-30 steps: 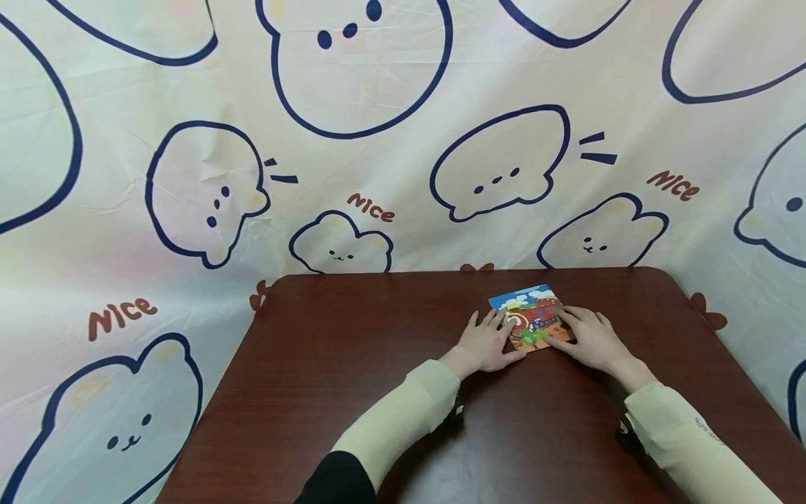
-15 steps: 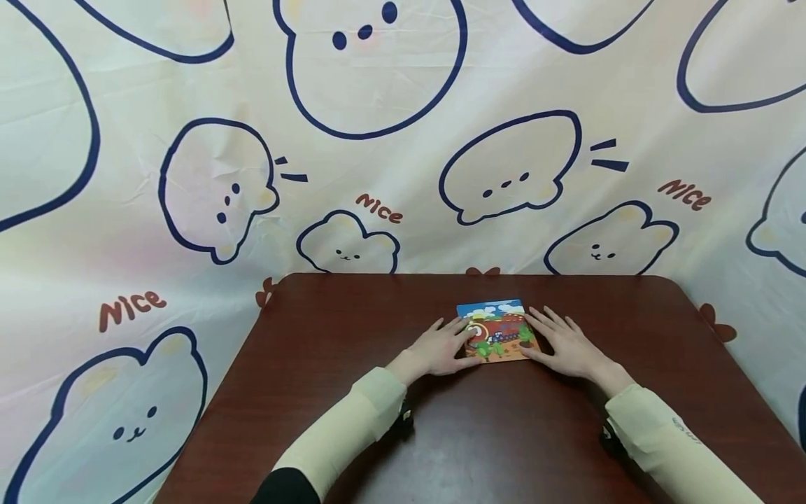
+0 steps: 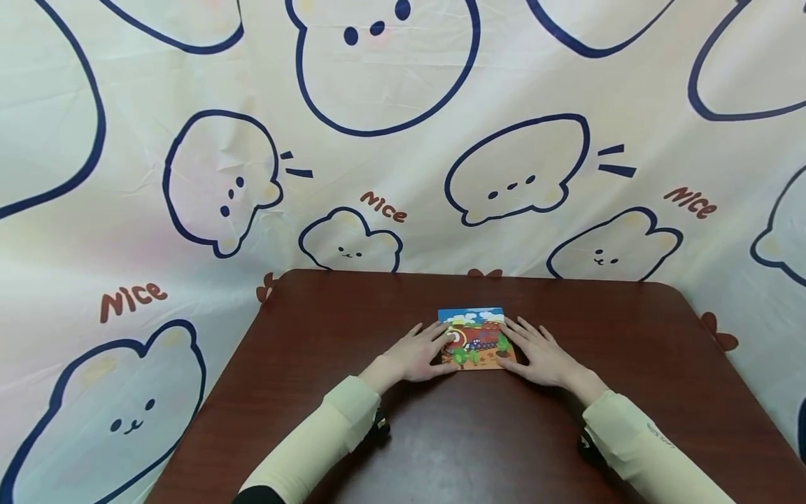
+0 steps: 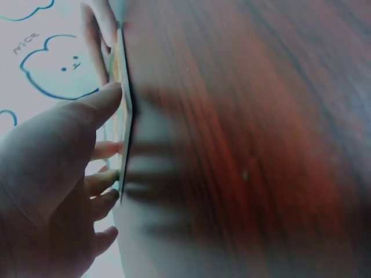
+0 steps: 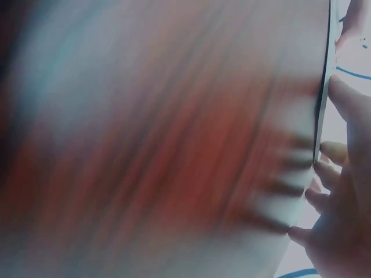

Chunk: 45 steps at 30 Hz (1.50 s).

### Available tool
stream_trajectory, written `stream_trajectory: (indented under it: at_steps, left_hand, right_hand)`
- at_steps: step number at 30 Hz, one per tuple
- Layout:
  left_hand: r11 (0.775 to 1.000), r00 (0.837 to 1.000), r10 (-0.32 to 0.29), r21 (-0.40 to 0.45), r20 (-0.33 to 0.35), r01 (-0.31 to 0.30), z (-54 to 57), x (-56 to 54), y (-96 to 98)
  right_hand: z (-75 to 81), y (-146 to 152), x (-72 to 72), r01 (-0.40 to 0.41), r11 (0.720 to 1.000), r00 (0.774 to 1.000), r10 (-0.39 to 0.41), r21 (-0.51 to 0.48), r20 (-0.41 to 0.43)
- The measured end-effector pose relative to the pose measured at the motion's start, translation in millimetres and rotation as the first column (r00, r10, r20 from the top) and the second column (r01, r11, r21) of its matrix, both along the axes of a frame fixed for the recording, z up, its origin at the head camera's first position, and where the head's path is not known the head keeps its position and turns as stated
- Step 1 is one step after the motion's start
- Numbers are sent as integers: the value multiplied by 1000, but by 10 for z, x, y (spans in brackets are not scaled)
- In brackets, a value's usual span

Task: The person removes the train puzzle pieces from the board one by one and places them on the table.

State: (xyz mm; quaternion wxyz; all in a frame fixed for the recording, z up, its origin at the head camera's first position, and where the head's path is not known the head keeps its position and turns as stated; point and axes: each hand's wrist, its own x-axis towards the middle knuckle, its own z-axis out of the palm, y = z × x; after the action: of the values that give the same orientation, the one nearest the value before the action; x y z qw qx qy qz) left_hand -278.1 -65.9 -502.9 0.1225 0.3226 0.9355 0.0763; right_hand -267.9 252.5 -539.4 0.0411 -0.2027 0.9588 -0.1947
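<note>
A thin square picture board (image 3: 476,341) lies flat on the brown table, printed with blue sky, white clouds, a red train and green plants. My left hand (image 3: 412,355) rests at its left side, fingers spread over the edge and thumb at the near corner. On the opposite side my right hand (image 3: 543,357) mirrors it, with fingertips and thumb on the right edge. The left wrist view shows the board's pale edge (image 4: 127,104) from the side, close over the tabletop, with the left thumb (image 4: 107,101) against it. Neither hand curls round the board.
The dark wooden table (image 3: 478,441) extends around the board on every side, its far edge a short way behind it. A pale curtain (image 3: 403,161) with blue-outlined cartoon bears hangs behind and beside the table.
Both hands have slid the board left and a little nearer across the table. It has turned from a slant to nearly square with the table's edge.
</note>
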Motion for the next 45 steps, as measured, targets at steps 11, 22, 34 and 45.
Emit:
stream_trajectory:
  at_steps: [11,22,34,45]
  left_hand:
    - [995,998,69,71,10,-70,-26,26,-238]
    - [988,993,116,104,-3,-115,-48,129,-470]
    - [970,986,157,179,51,-164,-66,234,-618]
    - [961,980,194,192,46,-200,-140,263,-667]
  right_hand:
    - [73,-242,-29,-17,1000,1000,17,18,9]
    - [147,-425,1,-56,998,998,55,25,22]
    - [161,-574,52,-78,996,997,78,40,15]
    - [88,-627,50,-93,995,996,93,30,18]
